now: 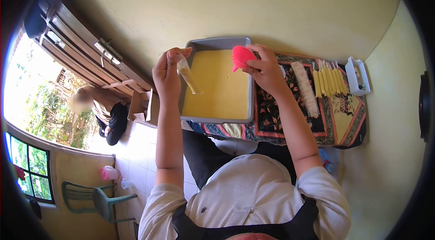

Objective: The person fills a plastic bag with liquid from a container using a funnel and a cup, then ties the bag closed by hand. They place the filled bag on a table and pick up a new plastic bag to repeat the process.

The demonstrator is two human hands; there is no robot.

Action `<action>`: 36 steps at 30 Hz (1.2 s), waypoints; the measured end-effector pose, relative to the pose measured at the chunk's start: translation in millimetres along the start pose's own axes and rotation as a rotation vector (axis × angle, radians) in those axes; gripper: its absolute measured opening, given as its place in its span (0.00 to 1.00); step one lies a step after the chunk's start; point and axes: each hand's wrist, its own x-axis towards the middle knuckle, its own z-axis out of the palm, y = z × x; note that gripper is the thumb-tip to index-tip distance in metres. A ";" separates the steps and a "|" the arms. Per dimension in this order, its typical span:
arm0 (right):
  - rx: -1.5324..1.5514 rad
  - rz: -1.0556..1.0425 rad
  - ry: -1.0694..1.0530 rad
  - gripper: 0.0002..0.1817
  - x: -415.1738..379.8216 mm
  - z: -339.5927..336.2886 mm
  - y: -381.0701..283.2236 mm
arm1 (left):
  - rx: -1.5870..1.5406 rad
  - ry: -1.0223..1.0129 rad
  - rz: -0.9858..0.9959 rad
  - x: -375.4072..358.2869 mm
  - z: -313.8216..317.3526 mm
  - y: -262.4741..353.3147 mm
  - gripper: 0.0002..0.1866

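Note:
My left hand (167, 70) is closed on the top of a narrow clear plastic bag (188, 76), which hangs tilted and has some yellow liquid in its lower part. In my right hand (267, 70) is a pink funnel (243, 55), gripped near its rim, with the spout pointing down and to the left. Below both hands stands a grey tub (217, 121) of yellow liquid (219, 95). The funnel and the bag are apart from each other.
Right of the tub, a patterned cloth (290, 126) bears a long pale strip of packaging (306, 88), several filled yellow tubes (328, 79) and a white basket (358, 77). A person (106, 108) crouches by the open door at left. A green chair (102, 201) stands lower left.

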 end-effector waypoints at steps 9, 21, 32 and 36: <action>-0.273 0.213 0.017 0.12 -71.5 -55.3 62.4 | 0.139 0.027 0.062 -16.8 -15.6 4.2 0.23; -0.339 0.143 -0.089 0.15 -84.0 -52.4 47.4 | 0.168 0.020 0.027 -16.8 -10.3 10.7 0.23; 0.313 0.003 -0.161 0.19 40.8 22.0 -79.3 | 0.017 -0.072 -0.003 -18.1 9.1 3.8 0.21; 0.240 -0.018 -0.202 0.17 63.3 57.7 -92.0 | 0.007 -0.111 0.029 -16.5 15.4 3.2 0.20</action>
